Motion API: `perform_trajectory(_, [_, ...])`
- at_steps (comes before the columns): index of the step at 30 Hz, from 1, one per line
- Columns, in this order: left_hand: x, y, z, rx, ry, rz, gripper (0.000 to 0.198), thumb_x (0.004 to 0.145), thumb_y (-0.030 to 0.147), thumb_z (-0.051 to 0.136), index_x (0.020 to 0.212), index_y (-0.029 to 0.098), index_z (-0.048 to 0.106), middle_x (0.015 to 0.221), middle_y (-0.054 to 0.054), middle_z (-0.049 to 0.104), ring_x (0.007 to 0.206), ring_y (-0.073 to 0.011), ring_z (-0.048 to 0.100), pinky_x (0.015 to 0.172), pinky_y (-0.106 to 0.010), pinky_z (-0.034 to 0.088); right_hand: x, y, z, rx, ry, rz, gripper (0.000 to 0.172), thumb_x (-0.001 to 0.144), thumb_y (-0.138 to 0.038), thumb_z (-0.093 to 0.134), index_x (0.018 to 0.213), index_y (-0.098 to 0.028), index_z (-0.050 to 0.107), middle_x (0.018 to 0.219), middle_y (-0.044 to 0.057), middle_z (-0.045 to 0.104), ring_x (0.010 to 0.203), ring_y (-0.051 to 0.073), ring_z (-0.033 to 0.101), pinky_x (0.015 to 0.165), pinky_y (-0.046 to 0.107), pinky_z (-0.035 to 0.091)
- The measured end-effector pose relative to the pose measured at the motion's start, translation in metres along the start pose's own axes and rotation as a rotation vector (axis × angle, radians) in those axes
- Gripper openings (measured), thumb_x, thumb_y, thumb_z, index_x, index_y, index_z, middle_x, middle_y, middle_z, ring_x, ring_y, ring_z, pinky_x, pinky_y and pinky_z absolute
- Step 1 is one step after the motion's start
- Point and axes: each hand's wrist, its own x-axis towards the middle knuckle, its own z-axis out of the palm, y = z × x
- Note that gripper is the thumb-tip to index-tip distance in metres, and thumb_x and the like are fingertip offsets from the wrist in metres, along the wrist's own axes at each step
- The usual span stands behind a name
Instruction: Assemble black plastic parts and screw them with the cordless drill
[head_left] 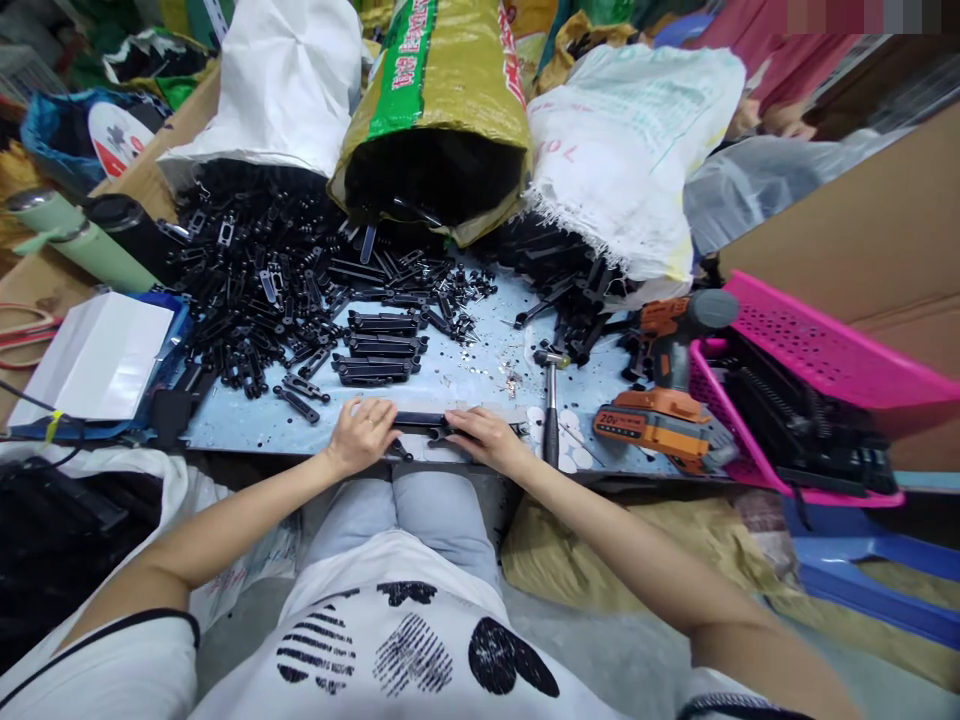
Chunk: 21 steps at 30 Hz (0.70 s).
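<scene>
My left hand (363, 432) and my right hand (481, 437) rest at the near edge of the pale blue table (480, 375), each gripping one end of a long black plastic bar (421, 423) lying flat between them. Both hands have their fingers curled onto the bar. Just beyond lie three stacked black bars (379, 346), and behind them a large heap of loose black plastic parts (255, 270). A small hammer (552, 400) lies right of my right hand.
An orange cordless drill (664, 385) stands at the right, next to a pink basket (810, 400) holding black parts. White and yellow sacks (442, 110) spill parts at the back. A white box (97, 355) and green bottle (82, 245) sit left.
</scene>
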Motion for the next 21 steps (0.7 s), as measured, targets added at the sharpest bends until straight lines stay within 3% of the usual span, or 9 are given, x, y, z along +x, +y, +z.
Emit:
perform_trajectory(3, [0.021,0.019,0.007,-0.047,-0.139,0.143,0.05,0.09,0.041,0.047,0.132,0.013,0.044,0.127,-0.019,0.054,0.119,-0.0303,0.049,0.098,-0.046,0.036,-0.01,0.017,0.008,-0.021,-0.014,-0.026,0.042,0.09,-0.04,0.052,0.127,-0.018,0.053,0.116,0.013,0.062,0.102,0.019,0.058,0.088,0.035,0.047])
perform_trajectory(6, [0.037,0.026,0.015,-0.061,-0.234,0.186,0.054,0.091,0.042,0.045,0.133,0.009,0.041,0.122,-0.02,0.055,0.109,-0.0291,0.053,0.089,-0.041,0.041,-0.006,0.03,0.005,-0.063,-0.123,-0.069,0.046,0.09,-0.044,0.05,0.129,-0.019,0.052,0.111,0.013,0.063,0.1,0.019,0.058,0.084,0.034,0.047])
perform_trajectory(11, [0.033,0.025,0.013,0.026,-0.23,0.229,0.055,0.093,0.042,0.04,0.133,0.004,0.039,0.124,-0.022,0.053,0.109,-0.0298,0.052,0.09,-0.041,0.038,0.003,0.042,-0.01,-0.169,-0.288,-0.185,0.048,0.092,-0.051,0.041,0.126,-0.018,0.054,0.101,0.011,0.064,0.09,0.017,0.058,0.076,0.028,0.044])
perform_trajectory(14, [0.032,0.026,0.008,0.097,-0.221,0.154,0.062,0.091,0.049,0.042,0.131,0.003,0.042,0.117,-0.023,0.056,0.104,-0.0312,0.053,0.087,-0.042,0.039,0.003,0.038,-0.012,-0.349,-0.274,-0.102,0.052,0.091,-0.057,0.038,0.11,-0.016,0.064,0.091,0.011,0.064,0.083,0.019,0.057,0.068,0.027,0.041])
perform_trajectory(18, [0.044,0.015,0.002,0.064,-0.25,0.043,0.053,0.093,0.052,0.034,0.1,0.008,0.062,0.087,-0.017,0.064,0.085,-0.0269,0.059,0.071,-0.036,0.043,0.008,0.021,-0.013,-0.464,-0.249,0.036,0.065,0.085,-0.069,0.034,0.072,-0.013,0.064,0.068,0.011,0.059,0.066,0.019,0.052,0.06,0.027,0.034])
perform_trajectory(21, [0.044,0.007,-0.015,0.011,-0.198,0.009,0.057,0.094,0.053,0.025,0.077,0.014,0.063,0.073,-0.013,0.063,0.073,-0.022,0.059,0.064,-0.032,0.043,0.018,-0.003,-0.029,-0.362,-0.248,-0.081,0.067,0.085,-0.071,0.028,0.064,-0.016,0.059,0.062,0.008,0.055,0.061,0.017,0.049,0.057,0.028,0.032])
